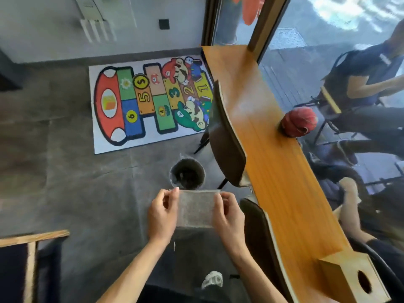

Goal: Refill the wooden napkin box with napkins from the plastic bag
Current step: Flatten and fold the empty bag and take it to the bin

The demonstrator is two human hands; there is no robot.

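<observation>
Both hands hold a clear, empty-looking plastic bag (196, 208) stretched flat between them, low in the middle of the view, just this side of a round bin (187, 174) on the floor. My left hand (163, 213) pinches its left edge and my right hand (227, 215) grips its right edge. The wooden napkin box (347, 278), with an oval hole in its top, stands at the near end of the long wooden counter (273, 149), lower right. No napkins are visible.
Two dark chairs (225, 136) stand tucked against the counter's left side. A red ball-like object (299, 121) rests on the counter. A colourful hopscotch mat (150, 101) lies on the grey floor. Beyond the glass at right sits a person (367, 88). A wooden frame (32, 239) is lower left.
</observation>
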